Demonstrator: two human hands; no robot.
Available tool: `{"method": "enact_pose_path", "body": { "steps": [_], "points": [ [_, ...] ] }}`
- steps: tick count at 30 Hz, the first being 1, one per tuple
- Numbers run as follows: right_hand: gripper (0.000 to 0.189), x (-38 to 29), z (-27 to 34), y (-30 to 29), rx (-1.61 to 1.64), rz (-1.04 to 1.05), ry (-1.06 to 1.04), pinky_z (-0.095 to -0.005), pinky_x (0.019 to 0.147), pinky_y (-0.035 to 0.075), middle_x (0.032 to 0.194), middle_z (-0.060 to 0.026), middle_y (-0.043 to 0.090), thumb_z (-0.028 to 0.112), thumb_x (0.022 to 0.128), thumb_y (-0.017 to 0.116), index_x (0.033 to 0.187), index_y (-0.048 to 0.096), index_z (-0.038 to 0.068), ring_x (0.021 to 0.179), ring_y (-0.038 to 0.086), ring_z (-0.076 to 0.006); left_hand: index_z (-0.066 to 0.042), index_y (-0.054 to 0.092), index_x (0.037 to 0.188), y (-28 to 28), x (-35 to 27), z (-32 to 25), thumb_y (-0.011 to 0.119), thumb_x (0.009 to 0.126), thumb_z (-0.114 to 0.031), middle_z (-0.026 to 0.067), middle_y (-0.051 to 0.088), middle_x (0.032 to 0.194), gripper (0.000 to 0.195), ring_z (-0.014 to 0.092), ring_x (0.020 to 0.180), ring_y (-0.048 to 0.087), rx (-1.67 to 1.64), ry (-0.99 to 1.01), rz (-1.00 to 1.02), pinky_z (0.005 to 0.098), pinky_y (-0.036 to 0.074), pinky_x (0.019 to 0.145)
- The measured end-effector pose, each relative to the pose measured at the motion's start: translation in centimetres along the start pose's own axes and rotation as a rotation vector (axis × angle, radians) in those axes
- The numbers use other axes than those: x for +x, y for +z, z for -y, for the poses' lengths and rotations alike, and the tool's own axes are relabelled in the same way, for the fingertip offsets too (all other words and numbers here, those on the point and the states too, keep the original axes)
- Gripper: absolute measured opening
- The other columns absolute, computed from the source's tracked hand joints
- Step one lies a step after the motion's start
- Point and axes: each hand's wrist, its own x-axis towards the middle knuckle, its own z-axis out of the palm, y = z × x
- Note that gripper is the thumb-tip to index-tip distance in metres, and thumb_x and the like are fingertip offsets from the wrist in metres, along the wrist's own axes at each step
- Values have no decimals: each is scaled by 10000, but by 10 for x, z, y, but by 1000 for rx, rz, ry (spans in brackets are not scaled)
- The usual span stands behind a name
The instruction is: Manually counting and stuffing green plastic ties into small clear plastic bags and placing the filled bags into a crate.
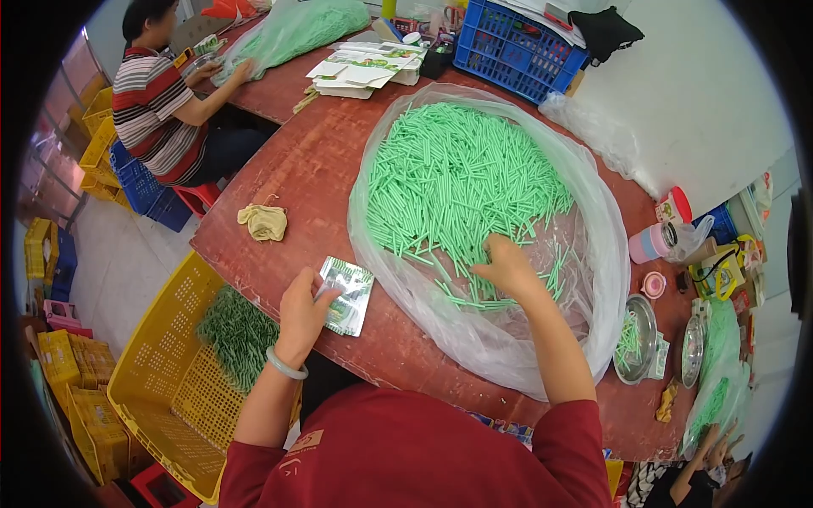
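Note:
My left hand (303,314) holds a silver and green foil packet (350,298) by its left edge, thumb lying over its face. The packet bears printing and is near the table's front edge. My right hand (508,267) is at the near side of a heap of thin light-green sticks (463,171), its thumb and fingers bent around some of them. Whether it grips any cannot be made out. The heap lies on a spread-out clear plastic bag (597,279) with a rolled-down rim. A few loose sticks (556,276) are scattered right of that hand.
Lower left stands a yellow plastic crate (152,381) with filled green packets (238,336). A yellow cloth (263,221) lies on the red table (298,171). A metal bowl (645,336) and pink bottle (651,242) are at right. Co-workers sit upper left (159,108) and lower right.

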Motion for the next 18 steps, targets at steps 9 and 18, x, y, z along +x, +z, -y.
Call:
{"method": "enact_pose_path", "body": {
  "steps": [9,18],
  "points": [
    [367,3,15,3,-26,79,-52,-463,770,471,891,-258,614,81,639,699,954,566,-49,900,591,-415,10,641,797,6,-5,1,700,754,-48,112,569,703,93,248,663,582,-168,68,-220,321,444,584],
    [398,-4,9,5,0,57,-13,-463,772,460,940,-263,606,70,627,739,953,542,-45,924,577,-424,-19,637,793,10,-5,4,683,767,-60,120,608,772,67,249,694,552,-140,-3,-220,346,441,638]
  ]
}}
